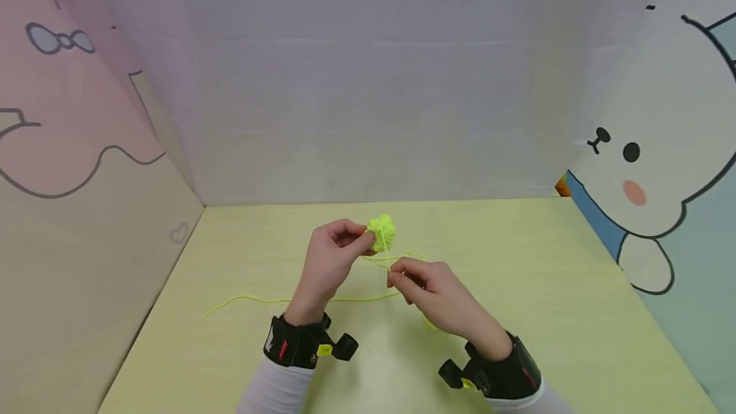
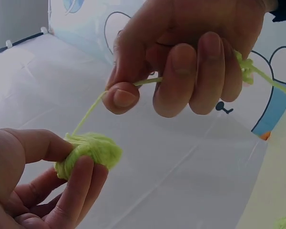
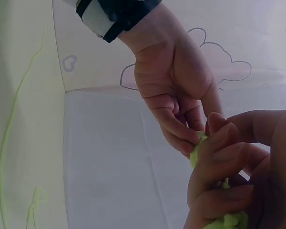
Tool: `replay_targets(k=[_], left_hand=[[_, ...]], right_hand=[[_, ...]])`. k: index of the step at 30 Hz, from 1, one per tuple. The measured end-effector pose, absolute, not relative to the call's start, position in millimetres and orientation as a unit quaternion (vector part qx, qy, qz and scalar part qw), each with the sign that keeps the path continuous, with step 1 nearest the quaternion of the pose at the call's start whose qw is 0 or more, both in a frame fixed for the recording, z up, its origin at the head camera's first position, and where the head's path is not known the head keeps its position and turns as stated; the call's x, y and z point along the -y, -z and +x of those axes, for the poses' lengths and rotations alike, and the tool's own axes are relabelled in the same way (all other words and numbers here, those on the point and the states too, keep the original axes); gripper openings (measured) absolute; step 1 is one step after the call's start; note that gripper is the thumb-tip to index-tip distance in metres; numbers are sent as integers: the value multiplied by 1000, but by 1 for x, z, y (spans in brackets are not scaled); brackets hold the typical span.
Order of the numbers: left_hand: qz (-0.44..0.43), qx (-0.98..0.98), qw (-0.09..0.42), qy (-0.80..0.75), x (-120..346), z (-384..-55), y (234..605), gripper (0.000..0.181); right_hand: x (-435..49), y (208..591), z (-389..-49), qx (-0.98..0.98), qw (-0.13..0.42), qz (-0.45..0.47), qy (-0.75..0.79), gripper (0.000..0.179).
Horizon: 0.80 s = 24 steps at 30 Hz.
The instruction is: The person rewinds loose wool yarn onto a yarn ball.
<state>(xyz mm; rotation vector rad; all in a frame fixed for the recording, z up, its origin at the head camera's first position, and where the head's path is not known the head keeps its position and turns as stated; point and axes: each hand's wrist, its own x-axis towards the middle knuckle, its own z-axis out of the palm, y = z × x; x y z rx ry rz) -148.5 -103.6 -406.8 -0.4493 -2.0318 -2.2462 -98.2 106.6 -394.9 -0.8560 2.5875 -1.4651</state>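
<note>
Above the table, my left hand [image 1: 332,257] pinches a small ball of neon yellow-green yarn [image 1: 382,231] between thumb and fingers. A taut strand [image 2: 88,113] runs from the ball to my right hand [image 1: 441,291], whose thumb and index finger pinch it. In the left wrist view, the strand passes behind the right hand's curled fingers, and a lumpy bit of yarn [image 2: 245,67] shows at the far side of that hand. The left fingers partly cover the ball. In the right wrist view, the right fingers hide most of the ball.
A long loose yarn tail [image 1: 247,298] lies across the pale wooden table [image 1: 190,363] toward the left. More loops of yarn [image 1: 374,261] lie behind the hands. Cartoon-printed panels [image 1: 661,145] stand at both sides, with a plain pale sheet [image 1: 368,94] at the back.
</note>
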Motion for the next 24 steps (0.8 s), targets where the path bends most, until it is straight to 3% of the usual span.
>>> replay_targets(k=[7,12,24], left_hand=[[-132,710,110,683,99,-150,410,11],[-126,712,133,678,95,-149,412,12],[-161,599,8,785,99,-139,400,12]], right_hand=[[-104,391,-96,-824,-15,-275,494,16],[-103,393,-94,-821,-8,-269,504,15],[-104,419,-111,-789,98,-269,544,18]])
